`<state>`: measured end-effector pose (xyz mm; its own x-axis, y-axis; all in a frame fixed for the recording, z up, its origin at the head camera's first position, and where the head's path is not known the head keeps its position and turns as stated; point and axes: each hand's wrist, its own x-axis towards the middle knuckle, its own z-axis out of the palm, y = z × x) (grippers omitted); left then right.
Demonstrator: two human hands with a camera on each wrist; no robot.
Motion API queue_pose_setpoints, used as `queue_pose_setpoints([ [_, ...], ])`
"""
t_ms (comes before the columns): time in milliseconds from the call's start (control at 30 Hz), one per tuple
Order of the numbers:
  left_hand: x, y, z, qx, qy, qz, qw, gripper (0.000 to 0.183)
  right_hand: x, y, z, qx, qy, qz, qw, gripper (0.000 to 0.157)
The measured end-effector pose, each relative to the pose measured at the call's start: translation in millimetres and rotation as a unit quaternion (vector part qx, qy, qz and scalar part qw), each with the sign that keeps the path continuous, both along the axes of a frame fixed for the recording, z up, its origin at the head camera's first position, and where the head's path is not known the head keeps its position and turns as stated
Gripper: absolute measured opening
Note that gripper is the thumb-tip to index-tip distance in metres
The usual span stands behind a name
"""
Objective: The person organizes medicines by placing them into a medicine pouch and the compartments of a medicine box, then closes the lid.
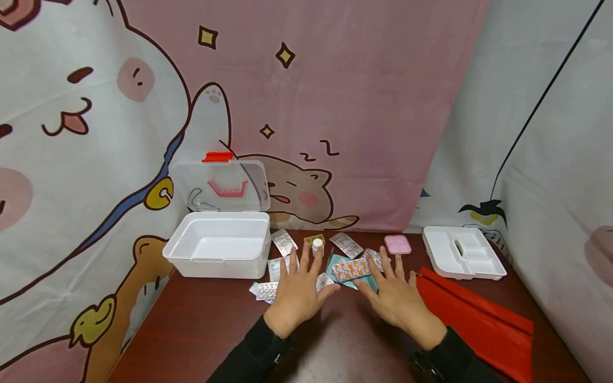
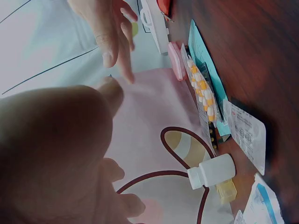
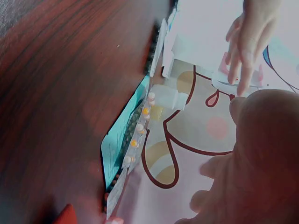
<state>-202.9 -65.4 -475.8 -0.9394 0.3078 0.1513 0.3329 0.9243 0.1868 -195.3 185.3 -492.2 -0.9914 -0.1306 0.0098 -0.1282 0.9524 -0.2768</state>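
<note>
Fingers spread, my left hand [image 1: 298, 295] hovers over the left part of a heap of medicine packs. My right hand [image 1: 399, 300] is spread the same way at the heap's right side, holding nothing. Between them lies a blister pack of orange-and-white capsules [image 1: 351, 269] on a teal packet [image 1: 370, 282]. A small white bottle [image 1: 317, 246] stands behind my left fingertips; the left wrist view shows its cap and body [image 2: 217, 170]. A blister strip of white tablets [image 1: 266, 291] lies left of my left hand. Silvery blister packs [image 1: 347, 244] lie farther back.
An open white plastic box [image 1: 217, 271] with its clear lid [image 1: 220, 186] raised stands at back left. At the right are a white compartment case [image 1: 462, 252], a small pink case [image 1: 397, 244] and a red zip pouch [image 1: 479, 324]. A printed cloth hangs behind the brown table [image 1: 191, 330].
</note>
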Motion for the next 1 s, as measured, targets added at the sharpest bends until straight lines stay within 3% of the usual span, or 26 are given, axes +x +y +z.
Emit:
queue_pose_setpoints([
  [167,-0.4,1,1.8,0.016,0.035,-0.021,0.999,0.083,2.9,4,3.8,-0.005,0.065,0.023,0.998,0.061],
  [333,-1.7,4,3.4,0.04,0.106,-0.048,0.9924,0.046,3.8,8,5.8,-0.048,0.13,0.023,0.99,0.033],
  [533,-10.4,12,3.2,0.096,0.093,-0.093,0.9866,0.023,1.0,12,5.7,-0.075,0.141,0.027,0.987,0.013],
  [633,-15.6,19,1.7,0.107,0.082,-0.11,0.9848,0.021,1.2,16,7.4,-0.088,0.102,0.039,0.99,0.018],
  [733,-19.4,27,-0.3,0.122,0.052,-0.134,0.9821,0.02,5.8,28,12.1,-0.108,0.015,0.068,0.992,0.026],
  [867,-19.6,43,-6.1,0.133,-0.011,-0.176,0.9754,0.023,15.4,52,18.8,-0.118,-0.097,0.126,0.98,0.029],
  [933,-18.1,51,-10.7,0.131,-0.033,-0.193,0.9718,0.024,18.7,63,21.0,-0.113,-0.117,0.145,0.976,0.029],
  [1000,-16.2,60,-15.0,0.13,-0.047,-0.209,0.9681,0.024,20.3,74,22.2,-0.111,-0.105,0.153,0.976,0.028],
])
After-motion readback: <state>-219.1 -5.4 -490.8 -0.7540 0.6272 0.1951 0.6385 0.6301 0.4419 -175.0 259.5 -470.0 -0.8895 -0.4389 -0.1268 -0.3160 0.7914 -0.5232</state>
